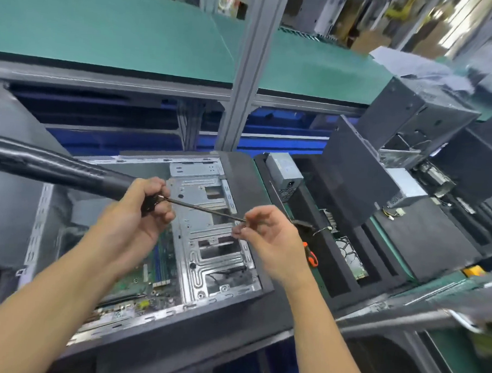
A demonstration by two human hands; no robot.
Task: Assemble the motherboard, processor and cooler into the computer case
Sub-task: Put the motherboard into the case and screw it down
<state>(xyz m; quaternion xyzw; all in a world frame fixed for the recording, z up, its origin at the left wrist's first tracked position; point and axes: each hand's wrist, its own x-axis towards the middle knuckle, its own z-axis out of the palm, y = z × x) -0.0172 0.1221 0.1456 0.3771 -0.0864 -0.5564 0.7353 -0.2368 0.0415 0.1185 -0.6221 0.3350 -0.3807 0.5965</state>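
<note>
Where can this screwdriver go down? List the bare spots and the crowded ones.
Bare: the green shelf mat above the open case, on both sides of the grey post. Crowded: right of that case, a second case, power supply and orange-handled tool; inside it, the motherboard and metal tray.

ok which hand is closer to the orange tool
Right. The right hand, pinching the screwdriver tip, sits just left of the orange tool. The left hand grips the handle, farther left.
</note>
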